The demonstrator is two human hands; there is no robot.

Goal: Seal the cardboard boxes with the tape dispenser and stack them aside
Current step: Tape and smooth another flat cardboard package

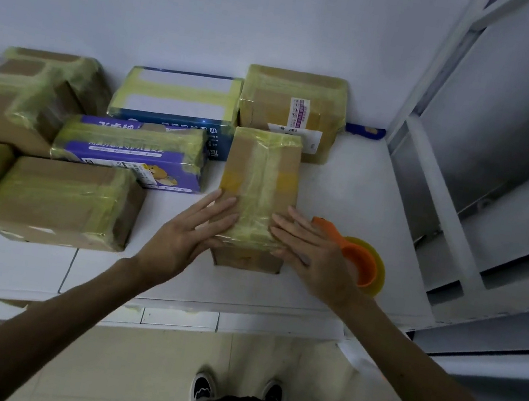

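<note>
Closest to the camera, two dark shoes [203, 389] stand on the floor at 6 o'clock. Above them both arms reach onto the white table [354, 193]. The left hand [188, 233] and the right hand [313, 253] lie flat on the near end of the small cardboard box [259, 178]. Their fingers are straight and a little spread. They press on its taped top and grip nothing.

This box lies in the middle of the table, its long side pointing away. The orange tape dispenser [362, 262] rests on the table at 3 o'clock, just beside the right hand.

At 9 o'clock lies a taped brown box [58, 202]. At 10 o'clock is a purple box [132, 153], with a blue and white box [175, 96] behind it. At 12 o'clock a labelled brown box [291, 107] stands against the wall.
</note>
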